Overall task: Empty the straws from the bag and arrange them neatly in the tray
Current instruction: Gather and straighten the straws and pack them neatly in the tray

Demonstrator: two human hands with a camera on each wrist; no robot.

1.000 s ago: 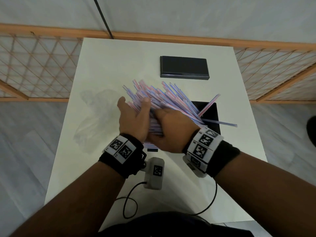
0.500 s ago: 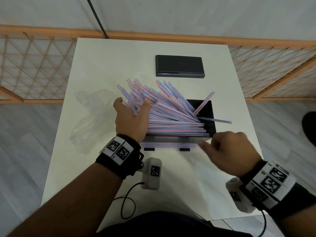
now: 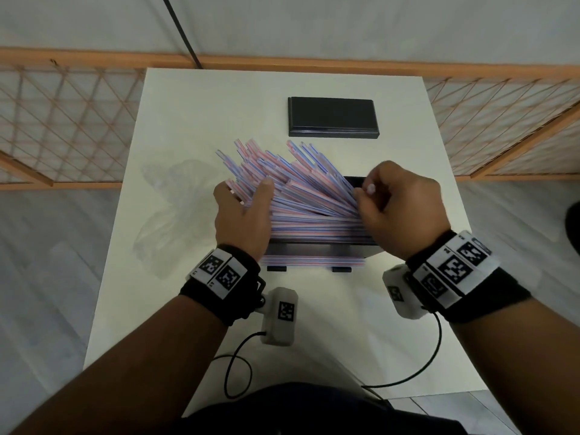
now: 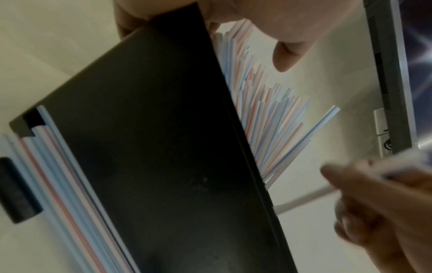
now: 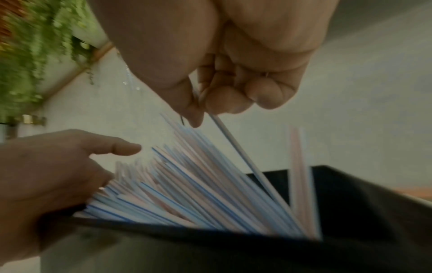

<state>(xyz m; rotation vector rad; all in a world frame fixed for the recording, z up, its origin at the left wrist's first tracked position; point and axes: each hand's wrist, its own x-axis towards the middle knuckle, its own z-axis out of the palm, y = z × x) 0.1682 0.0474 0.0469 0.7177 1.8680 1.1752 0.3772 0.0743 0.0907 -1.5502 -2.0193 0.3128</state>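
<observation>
A fan of pink, blue and white striped straws [image 3: 301, 189] lies across the black tray [image 3: 314, 248] on the white table, with their left ends sticking out past the tray's left side. My left hand [image 3: 243, 199] lies flat on those left ends, fingers straight. My right hand [image 3: 365, 191] is at the right end of the fan and pinches one straw [image 5: 233, 144] between thumb and forefinger. In the left wrist view a few straws [image 4: 58, 175] lie along the tray's outer front wall [image 4: 163, 147]. The empty clear bag [image 3: 169, 215] lies crumpled to the left.
A flat black lid or second tray [image 3: 332, 117] sits at the back of the table. Wrist-camera cables [image 3: 238, 372] trail over the near table edge. Orange lattice fencing [image 3: 62, 120] runs beyond the table on both sides.
My right hand has come up from the table right of the tray's front to the fan's right end and pinched a straw. The left hand has stayed on the straws.
</observation>
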